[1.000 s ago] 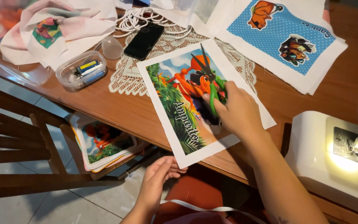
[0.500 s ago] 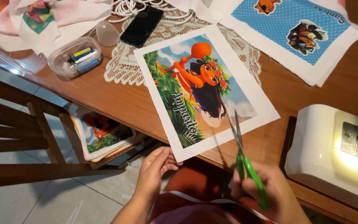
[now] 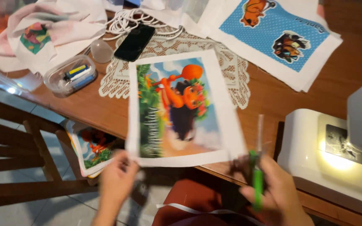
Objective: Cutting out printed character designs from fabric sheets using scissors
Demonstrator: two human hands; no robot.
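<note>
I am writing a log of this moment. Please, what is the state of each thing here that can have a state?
Printed fabric sheet: lifted at its near edge, held by the left hand.
Green-handled scissors: in the right hand, blades pointing up; too blurred to tell if open.
Black phone: lying flat, screen dark.
Clear plastic box: lid on.
Sewing machine: lamp on.

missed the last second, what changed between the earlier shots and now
The left hand came up from below the table edge and took hold of the print's lower left corner, lifting it off the table. The right hand left the print, picked up the green scissors and now holds them at its lower right edge. The phone, plastic box and sewing machine stayed put.
</note>
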